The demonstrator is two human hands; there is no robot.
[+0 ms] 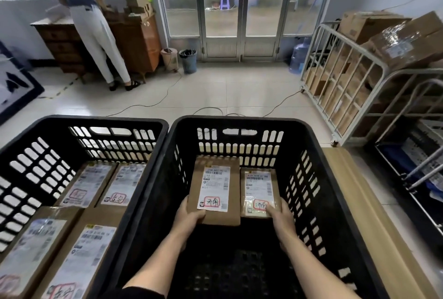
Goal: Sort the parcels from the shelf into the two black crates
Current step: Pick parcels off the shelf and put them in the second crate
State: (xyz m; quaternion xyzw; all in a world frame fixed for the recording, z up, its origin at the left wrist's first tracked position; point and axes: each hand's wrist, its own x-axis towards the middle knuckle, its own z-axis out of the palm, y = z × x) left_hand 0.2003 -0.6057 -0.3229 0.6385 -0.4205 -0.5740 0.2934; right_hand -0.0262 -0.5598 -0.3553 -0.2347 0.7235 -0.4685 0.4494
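Two black crates stand side by side in front of me. The left crate (pixel 28 155) holds several brown parcels with white labels (pixel 86 188). Inside the right crate (pixel 311 178) lie two brown labelled parcels side by side at the far end. My left hand (pixel 189 214) grips the near edge of the left parcel (pixel 215 190). My right hand (pixel 281 217) holds the near right corner of the smaller right parcel (pixel 259 190). Both forearms reach down into this crate, whose near floor is bare.
A metal cage trolley (pixel 347 87) full of cardboard boxes stands at the right, with a second rack (pixel 419 167) nearer. A flat cardboard sheet (pixel 374 214) lies beside the right crate. A person (pixel 88 11) stands at a wooden cabinet far left. Cables cross the tiled floor.
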